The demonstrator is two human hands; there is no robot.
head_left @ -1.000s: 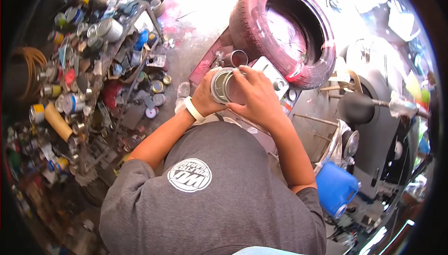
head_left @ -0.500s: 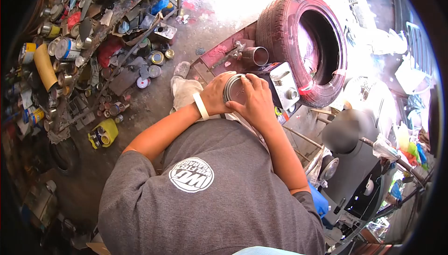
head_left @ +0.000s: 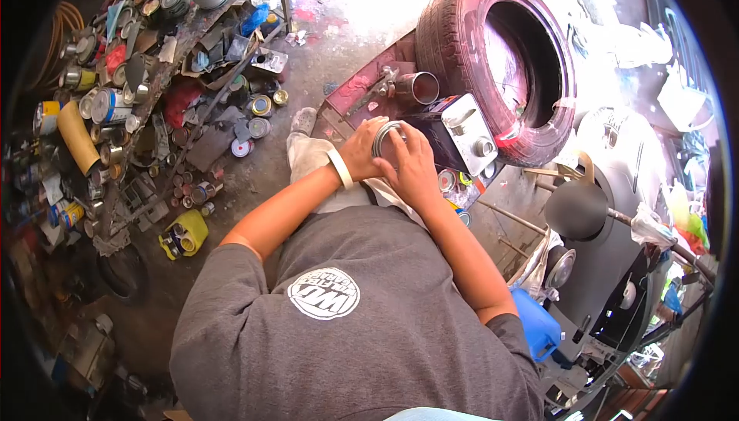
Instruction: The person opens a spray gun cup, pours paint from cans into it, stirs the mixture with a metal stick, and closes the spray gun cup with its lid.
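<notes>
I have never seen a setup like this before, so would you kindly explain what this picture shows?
There is no robot here: a person works with two bare hands. The view comes from a camera worn on the head, looking forward and down, so the grey shirt fills the lower part. The left hand has a white wristband at its wrist; the right hand is beside it. Together they hold a round metal tin, its contents hard to make out. Beyond the hands, a low reddish platform bears an open metal cup and a rectangular can, with a tilted tire close by. Many used-looking tins crowd the left.
</notes>
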